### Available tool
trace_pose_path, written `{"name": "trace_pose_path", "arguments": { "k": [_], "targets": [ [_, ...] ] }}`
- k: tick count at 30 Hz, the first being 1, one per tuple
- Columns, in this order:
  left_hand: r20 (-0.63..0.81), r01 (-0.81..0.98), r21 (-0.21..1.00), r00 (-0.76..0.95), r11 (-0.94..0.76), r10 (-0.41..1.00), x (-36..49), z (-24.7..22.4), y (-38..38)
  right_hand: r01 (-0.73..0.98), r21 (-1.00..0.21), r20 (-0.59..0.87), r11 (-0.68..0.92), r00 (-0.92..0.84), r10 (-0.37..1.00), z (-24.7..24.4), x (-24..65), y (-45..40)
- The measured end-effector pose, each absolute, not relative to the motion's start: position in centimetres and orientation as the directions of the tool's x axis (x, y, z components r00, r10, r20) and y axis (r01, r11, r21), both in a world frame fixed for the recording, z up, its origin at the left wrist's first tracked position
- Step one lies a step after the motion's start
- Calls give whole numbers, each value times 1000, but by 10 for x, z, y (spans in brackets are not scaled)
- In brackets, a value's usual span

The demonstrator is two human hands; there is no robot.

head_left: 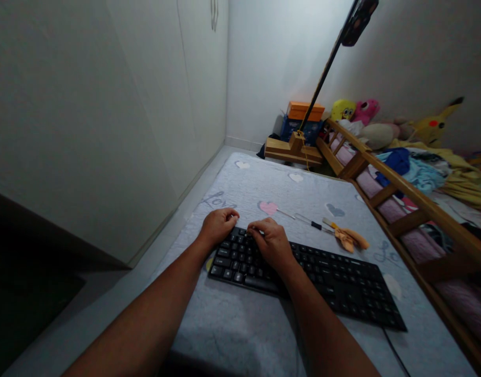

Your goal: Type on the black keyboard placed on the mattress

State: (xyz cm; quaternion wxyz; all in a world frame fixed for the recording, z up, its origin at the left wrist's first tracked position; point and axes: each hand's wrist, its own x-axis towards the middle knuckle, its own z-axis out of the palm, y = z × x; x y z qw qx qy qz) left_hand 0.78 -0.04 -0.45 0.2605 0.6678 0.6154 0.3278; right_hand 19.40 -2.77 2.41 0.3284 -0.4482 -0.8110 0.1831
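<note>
A black keyboard (342, 285) lies at a slant on the heart-patterned sheet. My left hand (218, 226) rests at its upper left corner, fingers curled in and thumb against them. Over the upper left rows of keys is my right hand (272, 243), thumb and fingers pinched together. Whatever is between the fingertips of either hand is too small or hidden to make out. Beyond the keyboard lie a thin metal rod (285, 213), a wire-looped tool with a black grip (316, 225), a yellow-handled flat tool (329, 223) and an orange cloth bundle (348, 239).
The patterned sheet (225, 319) covers the surface under the keyboard. A cable (395, 351) trails off toward me. Along the right runs a wooden bed rail (409, 186), with clothes and plush toys behind it. A pole on a wooden base (293, 149) stands at the back; white cabinets (146, 104) line the left.
</note>
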Motion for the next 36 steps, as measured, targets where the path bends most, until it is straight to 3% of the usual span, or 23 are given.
{"name": "trace_pose_path", "arguments": {
  "k": [18,36],
  "targets": [
    [125,647,754,28,-113,992,8,-7,-1,639,-599,358,482,-324,876,22,192,-22],
    [142,643,754,42,-136,989,7,-8,0,595,-591,376,545,-395,838,21,194,-27]
  ]
}}
